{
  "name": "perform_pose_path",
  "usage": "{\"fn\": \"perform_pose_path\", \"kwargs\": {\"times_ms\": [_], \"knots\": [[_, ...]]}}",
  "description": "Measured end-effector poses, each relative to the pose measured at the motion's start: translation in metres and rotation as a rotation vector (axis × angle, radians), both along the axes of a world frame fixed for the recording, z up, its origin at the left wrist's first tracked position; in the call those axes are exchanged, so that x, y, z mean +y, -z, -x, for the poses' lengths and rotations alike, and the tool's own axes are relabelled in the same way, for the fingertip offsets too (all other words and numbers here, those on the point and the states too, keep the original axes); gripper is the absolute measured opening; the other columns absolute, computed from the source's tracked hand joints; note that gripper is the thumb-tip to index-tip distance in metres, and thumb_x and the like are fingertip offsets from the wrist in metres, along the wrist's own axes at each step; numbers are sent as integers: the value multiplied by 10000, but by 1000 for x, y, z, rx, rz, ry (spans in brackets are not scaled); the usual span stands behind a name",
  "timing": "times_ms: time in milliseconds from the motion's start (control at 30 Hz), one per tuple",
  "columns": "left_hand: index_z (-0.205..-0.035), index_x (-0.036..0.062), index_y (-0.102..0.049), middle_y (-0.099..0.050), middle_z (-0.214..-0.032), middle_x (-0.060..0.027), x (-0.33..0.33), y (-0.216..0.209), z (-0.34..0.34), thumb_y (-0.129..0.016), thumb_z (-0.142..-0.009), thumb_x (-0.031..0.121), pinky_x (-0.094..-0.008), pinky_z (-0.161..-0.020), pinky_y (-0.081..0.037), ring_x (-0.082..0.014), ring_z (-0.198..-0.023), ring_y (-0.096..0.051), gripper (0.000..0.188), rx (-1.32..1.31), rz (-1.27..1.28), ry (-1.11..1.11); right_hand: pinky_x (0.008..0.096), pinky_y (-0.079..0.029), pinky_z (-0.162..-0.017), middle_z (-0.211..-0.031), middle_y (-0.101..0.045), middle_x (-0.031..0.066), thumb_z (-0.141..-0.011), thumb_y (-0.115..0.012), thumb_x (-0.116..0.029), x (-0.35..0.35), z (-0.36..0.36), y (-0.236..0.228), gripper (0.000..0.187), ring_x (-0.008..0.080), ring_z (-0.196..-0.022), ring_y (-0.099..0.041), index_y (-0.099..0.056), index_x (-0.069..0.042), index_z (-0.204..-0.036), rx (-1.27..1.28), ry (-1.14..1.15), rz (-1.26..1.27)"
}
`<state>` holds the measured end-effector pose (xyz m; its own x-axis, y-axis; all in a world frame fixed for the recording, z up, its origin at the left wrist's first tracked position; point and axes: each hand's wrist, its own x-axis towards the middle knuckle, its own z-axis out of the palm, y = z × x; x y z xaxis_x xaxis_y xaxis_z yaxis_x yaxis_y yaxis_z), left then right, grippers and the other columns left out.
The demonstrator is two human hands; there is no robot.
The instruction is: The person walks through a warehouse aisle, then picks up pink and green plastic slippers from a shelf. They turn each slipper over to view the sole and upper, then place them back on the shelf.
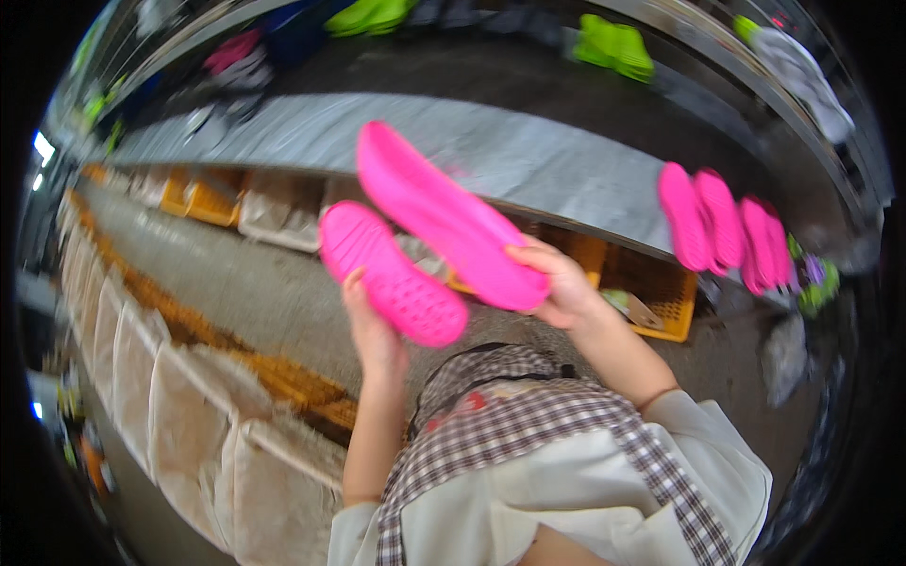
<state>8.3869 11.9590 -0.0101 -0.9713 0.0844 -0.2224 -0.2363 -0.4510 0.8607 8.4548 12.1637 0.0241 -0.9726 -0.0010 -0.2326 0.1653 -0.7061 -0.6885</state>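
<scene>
Two bright pink shoe soles are held up in front of me, over the gap before the bench. My left hand (371, 321) grips the shorter-looking pink sole (392, 278), which shows grooves at one end and small holes at the other. In my right hand (559, 283) is the other pink sole (444, 212), its smooth side showing, fingers closed round its lower end. The two soles lie nearly parallel and close together, tilted up to the left. More pink soles (700, 219) stand side by side at the bench's right end.
A long grey bench (566, 174) runs across ahead, with yellow crates (679, 302) beneath it. Green soles (613, 47) sit on the dark surface behind. Cream padded sacks or liners (193, 406) line the left side. A clear plastic bag (785, 358) lies at right.
</scene>
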Motion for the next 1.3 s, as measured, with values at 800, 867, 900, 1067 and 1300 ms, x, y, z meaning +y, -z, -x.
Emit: {"fn": "perform_pose_path", "kwargs": {"times_ms": [800,867,900,1067,1300], "knots": [[-1384,-10,-234,-448,-1295,-186,24,6,-18,-550,-801,-76,-324,-948,-428,-226,-1162,-483,666,365,210,302,445,-471,-706,-883,-642,222,-870,-550,-380,321,-165,41,397,362,-838,-624,-625,-8,-987,-949,704,-2006],[-1372,-19,-252,-468,-1265,-167,24,6,-21,-569,-782,-73,-321,-935,-428,-208,-1136,-498,671,447,255,275,428,-473,-685,-884,-641,184,-881,-532,-426,301,-157,22,425,372,-834,-608,-623,-21,-970,-1040,736,-2305],[-1365,-20,-265,-472,-1258,-164,23,6,-22,-582,-777,-64,-322,-930,-429,-205,-1128,-502,669,464,276,253,417,-470,-670,-878,-635,180,-886,-539,-395,286,-150,12,396,344,-804,-609,-617,-13,-958,-916,776,-2285],[-1333,-23,-331,-488,-1231,-157,17,5,-30,-647,-751,-7,-324,-908,-438,-210,-1107,-513,662,548,400,196,269,-462,-656,-802,-636,37,-859,-560,-134,162,-92,9,125,112,-717,-570,-642,-44,-886,-355,182,-1278],[-1324,-19,-357,-499,-1202,-160,2,0,-34,-663,-739,10,-330,-905,-438,-231,-1098,-519,660,657,616,101,361,-439,-875,-1076,-622,158,-942,-458,-339,-11,-26,128,429,262,-982,-570,-577,23,-1138,37,-1161,-1060]]}}
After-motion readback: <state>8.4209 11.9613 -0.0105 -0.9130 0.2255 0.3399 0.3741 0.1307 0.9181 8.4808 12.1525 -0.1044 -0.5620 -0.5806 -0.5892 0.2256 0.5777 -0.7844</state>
